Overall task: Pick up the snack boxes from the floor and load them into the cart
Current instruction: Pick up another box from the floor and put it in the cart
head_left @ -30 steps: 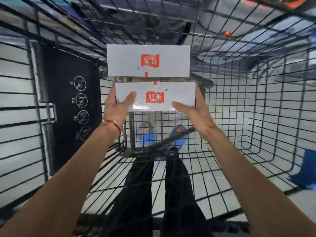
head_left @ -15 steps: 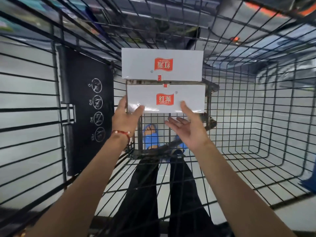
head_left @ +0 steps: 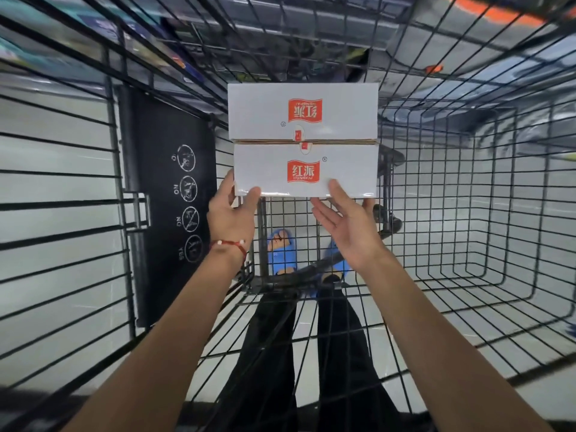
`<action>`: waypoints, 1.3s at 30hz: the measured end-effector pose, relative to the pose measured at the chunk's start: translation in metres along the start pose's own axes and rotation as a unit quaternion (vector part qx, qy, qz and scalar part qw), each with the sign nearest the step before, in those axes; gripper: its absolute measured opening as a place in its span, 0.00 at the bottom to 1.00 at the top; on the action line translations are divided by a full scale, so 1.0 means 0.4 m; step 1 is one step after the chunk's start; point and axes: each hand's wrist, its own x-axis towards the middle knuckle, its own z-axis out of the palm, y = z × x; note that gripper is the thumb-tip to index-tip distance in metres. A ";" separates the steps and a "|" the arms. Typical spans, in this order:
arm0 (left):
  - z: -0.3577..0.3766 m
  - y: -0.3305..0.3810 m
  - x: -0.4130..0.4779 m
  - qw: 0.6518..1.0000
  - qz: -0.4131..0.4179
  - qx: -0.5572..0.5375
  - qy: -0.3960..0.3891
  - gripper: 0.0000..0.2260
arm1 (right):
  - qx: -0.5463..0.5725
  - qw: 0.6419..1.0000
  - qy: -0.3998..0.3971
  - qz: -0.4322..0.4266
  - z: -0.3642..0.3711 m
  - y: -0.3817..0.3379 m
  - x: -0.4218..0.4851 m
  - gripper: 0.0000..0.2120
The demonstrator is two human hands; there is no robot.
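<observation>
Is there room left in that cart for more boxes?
Yes: the wire mesh right of the near box and far box lies bare out to the cart's end. It is tight on the left, where the left hand holds the near box close beside the black flap.

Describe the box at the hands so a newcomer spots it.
In the black wire cart, two white boxes sit edge to edge. Pick the nearer box, at the left hand and right hand. Its red logo reads upright; the far box shows it upside down.

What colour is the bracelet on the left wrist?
Red, with small white beads; the bracelet shows best in the head view.
</observation>
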 end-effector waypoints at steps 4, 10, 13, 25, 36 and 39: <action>0.011 0.002 -0.009 0.999 -0.008 -0.028 0.034 0.21 | -0.075 0.997 -0.015 0.000 -0.011 -0.005 -0.008 0.56; 0.009 0.013 -0.018 0.998 -0.061 -0.002 0.022 0.22 | -0.151 0.988 0.003 -0.036 -0.036 -0.001 -0.041 0.37; 0.015 0.021 -0.046 0.996 -0.091 -0.002 0.027 0.26 | -0.127 0.990 0.033 -0.050 -0.052 -0.012 -0.090 0.39; 0.069 0.170 -0.360 0.993 -0.055 -0.071 -0.080 0.13 | -0.040 0.980 0.087 -0.177 -0.162 -0.105 -0.460 0.09; 0.201 0.283 -0.847 0.963 0.096 0.040 -0.250 0.10 | 0.074 0.952 0.128 -0.269 -0.492 -0.093 -0.831 0.09; 0.280 0.281 -0.966 0.951 0.124 0.059 -0.276 0.11 | 0.111 0.943 0.143 -0.281 -0.596 -0.084 -0.923 0.10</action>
